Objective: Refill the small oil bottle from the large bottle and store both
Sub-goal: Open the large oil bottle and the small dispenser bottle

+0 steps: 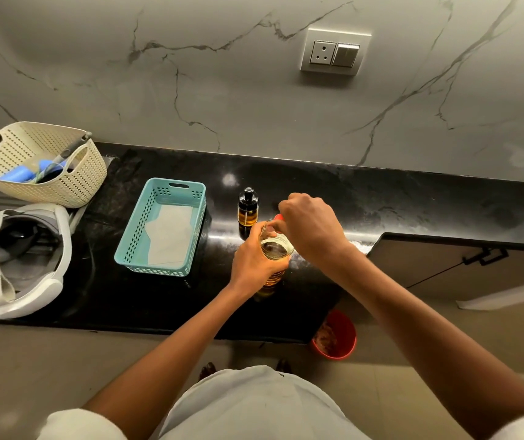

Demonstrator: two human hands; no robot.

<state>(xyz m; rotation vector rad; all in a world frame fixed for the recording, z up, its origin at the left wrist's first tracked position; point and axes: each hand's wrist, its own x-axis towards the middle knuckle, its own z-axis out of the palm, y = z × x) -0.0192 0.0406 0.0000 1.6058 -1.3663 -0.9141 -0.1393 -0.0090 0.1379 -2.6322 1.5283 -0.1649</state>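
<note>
- Two hands are on the large bottle (274,276), which stands upright on the black desk (381,198) near its front edge. Amber oil shows in the lower part, below the fingers.
- The left hand (252,258) has its grip wrapped round the bottle's clear shoulder, fingers curled around it.
- The right hand (309,227) sits over the top of the bottle with its grip closed down on the red cap (279,217). Only a sliver of red peeks out by the fingers, so can't tell if the cap is seated on the neck or loose.
- The small bottle (247,208) stands upright just behind the large one, toward the wall. It has a dark pump top on and amber liquid inside, and it's apart from both hands.
- A teal basket (133,230) sits left of both bottles, with a sheet of white paper (170,236) lying flat in it.
- Further left there's a cream basket (73,182) with blue stuff and a grey handle poking out, and a white headset (19,258) in front of it.
- A red bucket (335,336) is on the floor below the desk edge.
</note>
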